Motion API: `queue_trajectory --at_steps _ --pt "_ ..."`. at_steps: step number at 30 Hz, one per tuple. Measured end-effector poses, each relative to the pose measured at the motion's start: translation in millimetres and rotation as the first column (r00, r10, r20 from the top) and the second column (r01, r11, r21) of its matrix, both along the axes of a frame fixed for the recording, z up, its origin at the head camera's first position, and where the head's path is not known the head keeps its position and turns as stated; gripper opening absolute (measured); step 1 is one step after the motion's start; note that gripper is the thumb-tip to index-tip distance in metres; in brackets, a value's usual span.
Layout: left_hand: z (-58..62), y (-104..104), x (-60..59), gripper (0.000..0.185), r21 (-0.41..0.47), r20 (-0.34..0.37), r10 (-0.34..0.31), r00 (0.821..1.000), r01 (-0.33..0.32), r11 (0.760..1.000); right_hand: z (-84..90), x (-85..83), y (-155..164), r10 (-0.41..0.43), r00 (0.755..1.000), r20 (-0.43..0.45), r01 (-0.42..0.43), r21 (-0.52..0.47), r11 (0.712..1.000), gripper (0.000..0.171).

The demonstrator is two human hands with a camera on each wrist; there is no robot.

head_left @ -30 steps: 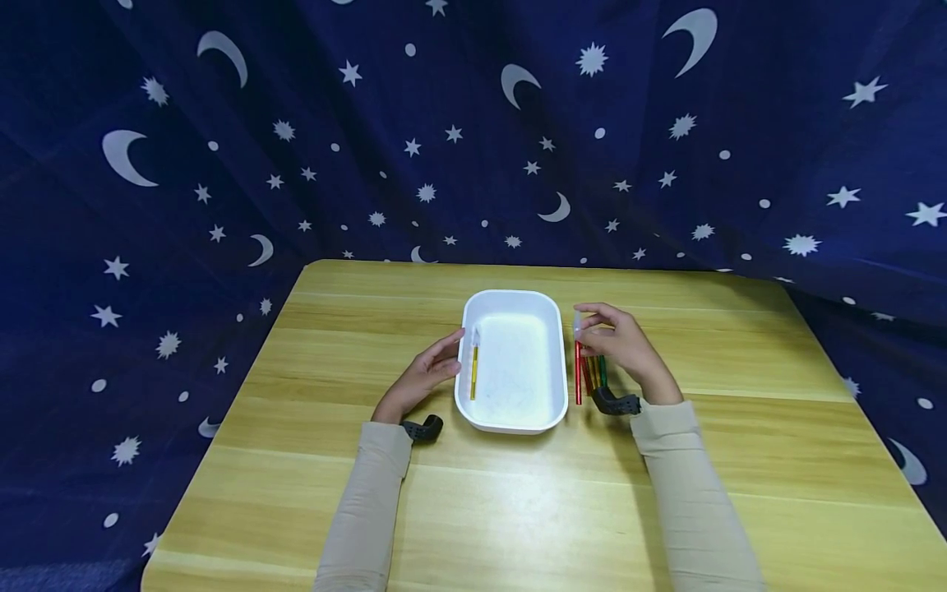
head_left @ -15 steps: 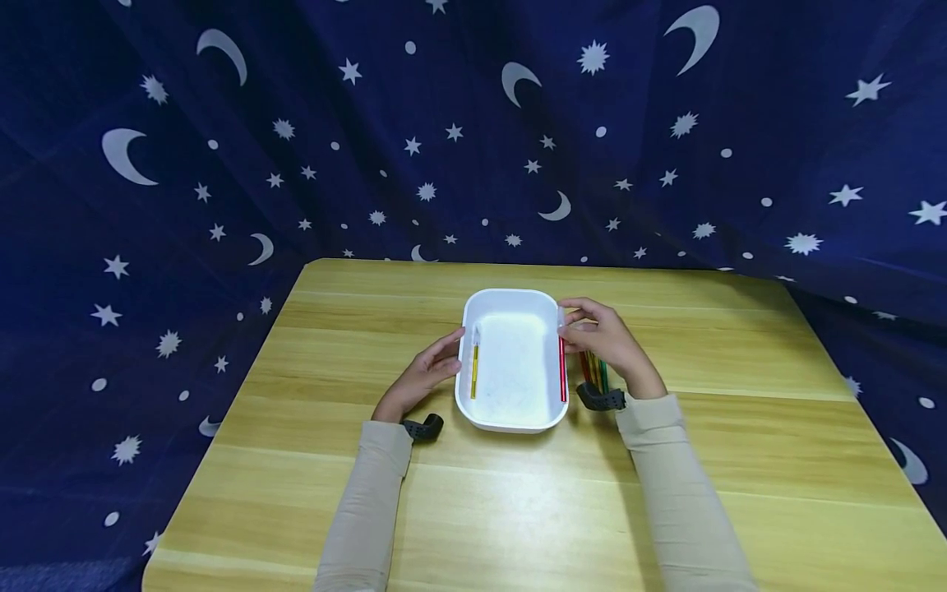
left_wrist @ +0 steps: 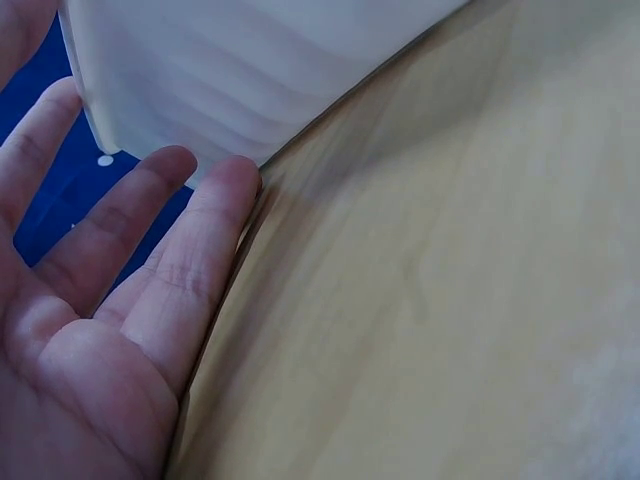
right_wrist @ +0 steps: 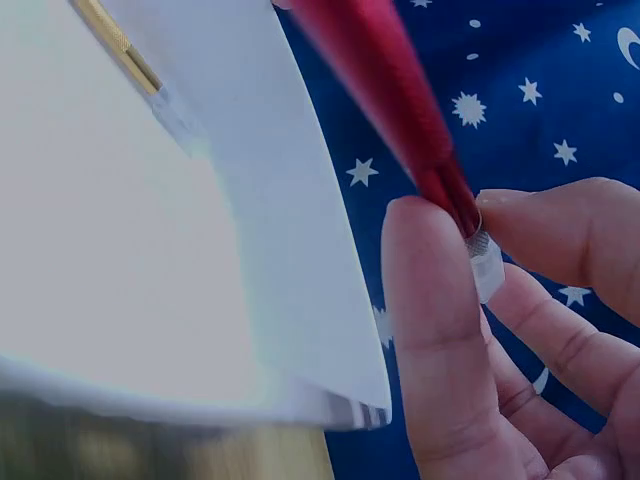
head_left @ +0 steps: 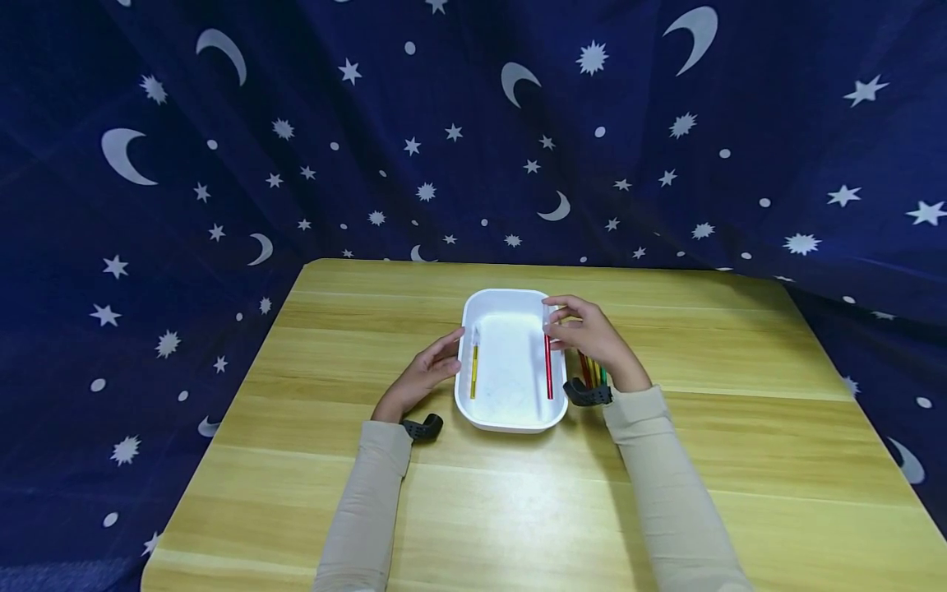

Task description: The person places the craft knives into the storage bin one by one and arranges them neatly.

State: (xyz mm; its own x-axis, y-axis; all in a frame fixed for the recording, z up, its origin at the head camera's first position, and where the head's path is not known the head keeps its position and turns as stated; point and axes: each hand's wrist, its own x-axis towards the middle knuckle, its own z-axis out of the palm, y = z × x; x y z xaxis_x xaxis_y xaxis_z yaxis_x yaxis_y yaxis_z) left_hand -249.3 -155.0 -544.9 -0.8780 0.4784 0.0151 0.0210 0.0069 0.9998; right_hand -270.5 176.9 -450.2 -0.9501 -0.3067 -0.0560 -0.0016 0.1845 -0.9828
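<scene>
The red pen [head_left: 548, 368] is in the grip of the right hand [head_left: 592, 337], which pinches its clear far end between the thumb and the fingertips [right_wrist: 432, 300]; the pen is over the right part of the white tray [head_left: 510, 421], lengthwise, and I cannot tell if it touches the bottom. A yellow pen [head_left: 473, 372] lies inside the tray along its left wall. The left hand [head_left: 418, 382] holds nothing, and its straight fingers [left_wrist: 205, 240] rest against the left outer wall of the tray. Some other pens [head_left: 594, 367], red, yellow and green, lie on the worktop [head_left: 518, 510] just beside the tray, partly hidden under the right hand. The worktop is of light wood with long grain lines. Behind it and on both sides hangs a dark blue cloth [head_left: 222, 123] with white moons, stars and dots, which closes the whole background.
</scene>
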Motion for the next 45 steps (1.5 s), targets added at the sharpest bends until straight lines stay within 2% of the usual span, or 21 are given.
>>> queue_trajectory --at_steps 11,18,28,36,41,45 --pt "2.6 -3.8 0.6 0.065 -0.004 0.015 -0.004 1.0 0.004 1.0 0.1 -7.2 -16.0 0.058 0.998 0.027 -0.057 -0.03 0.998 0.056" --pt "-0.5 -4.6 -0.3 0.065 -0.004 0.021 0.004 1.0 -0.004 1.0 0.8 -13.9 -29.1 0.054 0.996 0.071 -0.053 -0.013 0.999 0.056" --pt "-2.0 -1.9 -2.0 0.064 -0.015 0.023 0.013 1.0 -0.012 1.0 -2.8 -19.2 -41.9 0.061 0.993 0.1 -0.055 -0.06 0.997 0.058" --pt "-1.2 -0.6 -1.6 0.064 -0.005 0.019 0.007 1.0 -0.007 1.0 -5.4 -23.0 -49.1 0.061 0.991 0.121 -0.058 -0.031 0.998 0.054" --pt "-1.1 -0.3 -2.0 0.065 -0.006 0.015 0.002 1.0 -0.002 1.0 -10.7 -25.2 -54.4 0.068 0.99 0.122 -0.06 -0.065 0.996 0.053" --pt "-0.3 -0.4 -1.7 0.065 -0.005 0.018 -0.002 1.0 0.002 1.0 -12.5 -26.5 -58.8 0.063 0.986 0.154 -0.052 -0.08 0.995 0.053"
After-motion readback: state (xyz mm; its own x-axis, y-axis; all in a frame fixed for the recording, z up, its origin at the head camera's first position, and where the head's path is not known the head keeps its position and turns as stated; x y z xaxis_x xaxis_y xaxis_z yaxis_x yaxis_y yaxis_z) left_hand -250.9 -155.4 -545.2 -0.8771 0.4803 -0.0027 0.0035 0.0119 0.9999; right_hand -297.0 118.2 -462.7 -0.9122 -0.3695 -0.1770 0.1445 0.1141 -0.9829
